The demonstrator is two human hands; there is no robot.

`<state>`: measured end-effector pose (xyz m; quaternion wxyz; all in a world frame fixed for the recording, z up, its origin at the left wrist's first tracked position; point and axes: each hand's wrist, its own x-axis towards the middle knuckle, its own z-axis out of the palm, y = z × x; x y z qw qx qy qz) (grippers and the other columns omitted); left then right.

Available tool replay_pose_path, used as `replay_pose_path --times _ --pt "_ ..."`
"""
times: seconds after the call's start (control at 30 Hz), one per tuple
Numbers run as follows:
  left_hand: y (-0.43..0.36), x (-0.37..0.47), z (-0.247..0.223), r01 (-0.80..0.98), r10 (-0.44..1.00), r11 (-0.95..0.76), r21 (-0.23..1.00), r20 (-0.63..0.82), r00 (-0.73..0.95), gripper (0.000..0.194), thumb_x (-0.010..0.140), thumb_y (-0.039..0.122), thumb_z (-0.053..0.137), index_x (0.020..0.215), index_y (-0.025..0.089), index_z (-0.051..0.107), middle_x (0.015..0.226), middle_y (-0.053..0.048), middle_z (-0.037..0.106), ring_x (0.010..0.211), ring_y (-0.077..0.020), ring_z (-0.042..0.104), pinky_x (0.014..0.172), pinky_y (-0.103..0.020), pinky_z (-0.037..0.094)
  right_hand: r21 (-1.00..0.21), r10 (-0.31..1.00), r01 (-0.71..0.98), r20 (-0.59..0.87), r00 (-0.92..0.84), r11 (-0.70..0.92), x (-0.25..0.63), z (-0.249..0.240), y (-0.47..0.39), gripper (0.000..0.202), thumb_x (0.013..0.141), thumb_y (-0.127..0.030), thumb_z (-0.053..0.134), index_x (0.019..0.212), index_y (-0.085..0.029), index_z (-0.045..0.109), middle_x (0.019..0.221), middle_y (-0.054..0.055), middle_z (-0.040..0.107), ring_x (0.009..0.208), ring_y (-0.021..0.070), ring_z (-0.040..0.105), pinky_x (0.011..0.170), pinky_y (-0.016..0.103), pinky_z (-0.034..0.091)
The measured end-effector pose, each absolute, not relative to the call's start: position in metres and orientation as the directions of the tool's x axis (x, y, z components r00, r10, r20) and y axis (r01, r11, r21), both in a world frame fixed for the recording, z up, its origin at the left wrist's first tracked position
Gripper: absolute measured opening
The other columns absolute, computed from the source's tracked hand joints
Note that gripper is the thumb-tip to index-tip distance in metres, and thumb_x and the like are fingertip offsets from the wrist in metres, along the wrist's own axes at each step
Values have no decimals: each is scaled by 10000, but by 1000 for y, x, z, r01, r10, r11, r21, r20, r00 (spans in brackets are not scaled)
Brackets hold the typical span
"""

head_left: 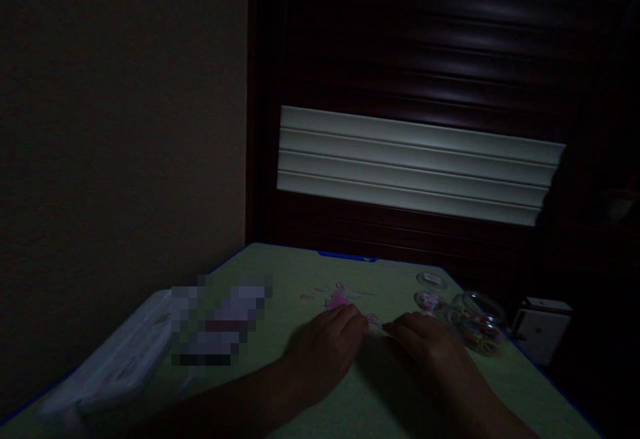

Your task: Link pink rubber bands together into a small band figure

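Note:
My left hand [330, 349] rests low over the table, fingers curled and pressed together. Just right of it, my right hand [430, 346] has thumb and fingers drawn into a pinch. A small pale pinkish thing [373, 321] shows in the narrow gap between the fingertips; its kind is too dim to make out. Beyond the left fingers lies a pink patch [337, 298] with thin pale marks around it; whether it is printed or loose I cannot tell. A clear jar [480, 322] of colourful rings, like small hair ties, stands right of my right hand.
The green tabletop [285, 269] has a blue edge. On the left lie a long white case [125, 346] and a blurred-out flat object [225, 326]. A clear round lid [431, 282] and a small round pinkish item [429, 300] sit near the jar. A white box [543, 329] stands beyond the right edge.

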<state>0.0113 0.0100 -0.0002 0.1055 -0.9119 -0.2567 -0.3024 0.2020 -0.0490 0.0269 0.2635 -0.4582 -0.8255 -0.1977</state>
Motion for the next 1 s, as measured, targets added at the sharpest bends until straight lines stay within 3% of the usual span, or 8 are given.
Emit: replay_pose_path --times 0.33,0.5,0.73,0.87,1.0 --pt "10 12 -2 493 354 -865 -93 581 733 165 910 133 334 903 161 496 844 -30 531 778 -163 511 719 -307 459 51 674 876 618 -405 479 199 29 -48 198 777 -45 483 656 -170 578 630 6 543 561 103 467 531 222 297" --pt "10 12 -2 482 374 -875 -54 557 741 165 907 127 338 889 169 496 839 -21 541 763 -152 522 695 -285 463 48 703 911 620 -349 410 205 36 -49 180 791 -79 492 717 -194 610 683 9 576 620 116 519 572 221 334" --pt "15 11 -6 502 400 -864 -44 545 737 189 914 136 319 957 173 500 877 -32 553 809 -163 535 750 -322 469 295 797 948 541 -269 120 221 59 -62 284 733 -19 493 910 -177 649 910 83 655 830 219 592 742 333 391" --pt "18 10 -7 523 428 -851 -33 533 730 188 912 136 325 919 172 510 846 -31 553 784 -157 536 732 -307 469 313 886 949 450 -113 -38 226 60 -62 354 715 32 424 889 -161 665 888 94 666 807 228 610 711 354 412" --pt "16 9 -5 532 431 -845 -48 530 731 181 910 133 331 914 177 507 856 -31 557 794 -159 533 743 -305 464 291 918 953 394 -41 -82 228 60 -63 358 730 16 416 914 -169 662 882 96 667 804 231 616 711 358 415"
